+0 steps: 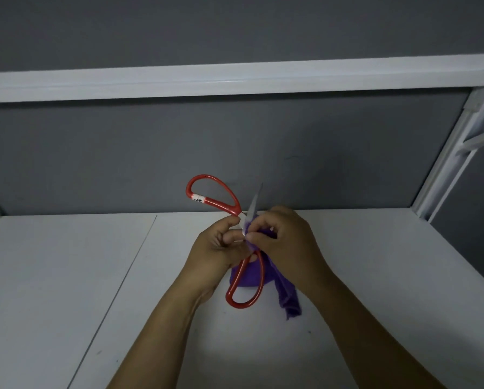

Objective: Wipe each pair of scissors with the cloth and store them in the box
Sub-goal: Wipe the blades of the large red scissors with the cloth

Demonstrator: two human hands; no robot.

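Above the desk (66, 276), fingers of your right hand (285, 237) pinch the cloth (288, 299) round one blade, its tail hanging down. Fingers of your left hand (218, 248) grip the spread scissors (221, 206) near the pivot.

Only marking: a white label (198, 197) on the upper handle loop of the red-handled scissors (221, 204). It carries a black handwritten character, too blurred to read.
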